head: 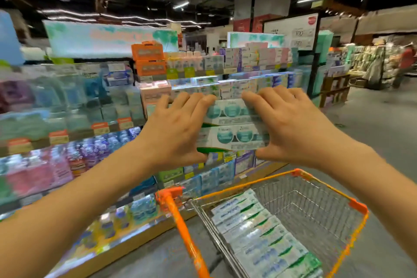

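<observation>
Two white and teal toothpaste boxes (232,126) are stacked one on the other and held in the air between both hands, in front of the shelves. My left hand (178,126) grips their left end, fingers over the top and thumb underneath. My right hand (291,124) grips their right end the same way. Below them stands a wire shopping cart (320,207) with an orange rim. Several matching toothpaste boxes (259,232) lie in a row along the cart's left side.
Store shelves (74,119) packed with bottles and boxes run along the left and behind the hands. The cart's orange handle (182,230) points toward me. Grey aisle floor (372,124) opens to the right, with another display and a person in red (406,61) far off.
</observation>
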Tool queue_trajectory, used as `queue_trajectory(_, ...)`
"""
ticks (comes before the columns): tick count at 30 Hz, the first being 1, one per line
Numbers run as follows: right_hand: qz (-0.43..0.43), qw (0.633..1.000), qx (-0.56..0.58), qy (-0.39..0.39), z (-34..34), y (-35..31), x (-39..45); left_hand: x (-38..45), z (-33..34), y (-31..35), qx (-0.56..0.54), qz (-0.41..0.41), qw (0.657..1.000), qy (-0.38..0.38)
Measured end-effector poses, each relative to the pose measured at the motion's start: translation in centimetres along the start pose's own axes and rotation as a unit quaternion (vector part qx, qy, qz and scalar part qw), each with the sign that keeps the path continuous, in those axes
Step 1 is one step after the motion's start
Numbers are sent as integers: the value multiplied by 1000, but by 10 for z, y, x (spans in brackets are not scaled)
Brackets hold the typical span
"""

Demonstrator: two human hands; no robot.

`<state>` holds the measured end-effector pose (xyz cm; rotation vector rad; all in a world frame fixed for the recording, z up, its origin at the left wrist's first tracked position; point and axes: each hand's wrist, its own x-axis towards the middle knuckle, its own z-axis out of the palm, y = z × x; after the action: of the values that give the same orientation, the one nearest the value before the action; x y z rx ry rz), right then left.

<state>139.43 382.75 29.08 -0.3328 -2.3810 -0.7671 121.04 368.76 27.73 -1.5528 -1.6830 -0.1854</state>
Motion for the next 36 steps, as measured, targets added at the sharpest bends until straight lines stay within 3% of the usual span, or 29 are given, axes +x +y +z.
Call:
queue_trajectory(10,47,996,-33,-66,18,-16,-12,-8,53,3,-55,32,996,68)
queue_trajectory(14,154,985,-1,-74,37,-13,-36,-3,80,18,-160,-120,978,59)
queue_trajectory(17,218,971,9,-103,52,-9,-42,15,103,32,-327,-241,914,-28)
queue_trajectory(19,248,962,-6,-112,61,-4,-41,31,113,47,-479,-302,822,-53)
queue_trajectory(20,270,955,-10,-123,65,-2,-39,39,119,54,-567,-338,748,-74)
queue_trajectory(21,297,945,-10,-138,71,-1,-37,46,129,60,-658,-363,652,-102)
queue_trajectory(23,348,926,-7,-145,87,3,-31,61,146,74,-821,-328,434,-176)
queue_trajectory(25,403,904,-1,-140,108,-2,-24,75,164,88,-898,-281,267,-208)
queue_trajectory(26,434,890,-5,-138,120,-7,-21,83,175,94,-914,-287,209,-194)
queue_trajectory(27,461,877,-13,-132,132,-13,-18,90,185,99,-919,-308,176,-174)
queue_trajectory(28,479,870,-21,-119,144,-20,-14,96,197,103,-915,-327,173,-160)
queue_trajectory(31,502,853,39,-137,177,-35,-3,102,239,99,-897,-344,227,-161)
queue_trajectory(33,561,770,218,-212,188,-30,5,97,270,84,-894,-305,267,-192)
queue_trajectory(36,648,634,363,-214,209,-18,14,88,302,63,-876,-254,303,-276)
